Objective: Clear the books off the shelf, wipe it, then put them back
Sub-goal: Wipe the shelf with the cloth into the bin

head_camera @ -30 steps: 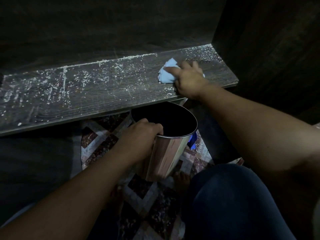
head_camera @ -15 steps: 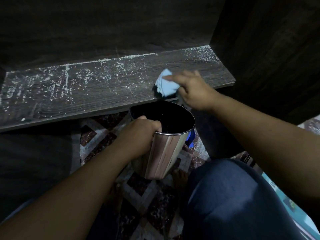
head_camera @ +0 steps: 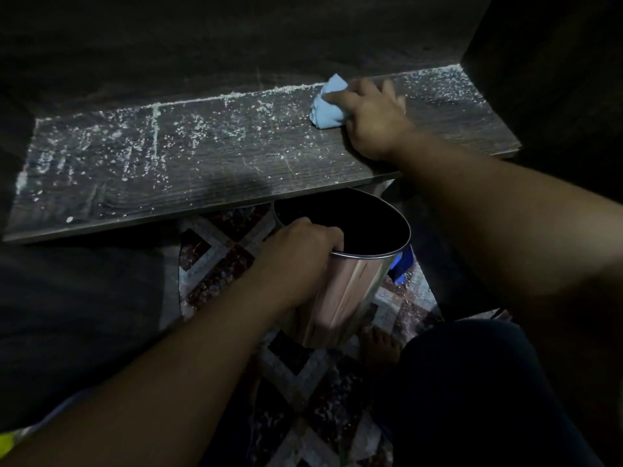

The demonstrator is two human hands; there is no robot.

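Under right hand, cloth on left-to-right shelf

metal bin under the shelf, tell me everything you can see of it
The metal bin is round, with a shiny wall of pinkish streaked reflections, a thin rim and an inside too dark to read. It narrows toward its base and tilts, mouth just below the front of the shelf. The left hand grips its near rim. Whether its base rests on the patterned rug is unclear.
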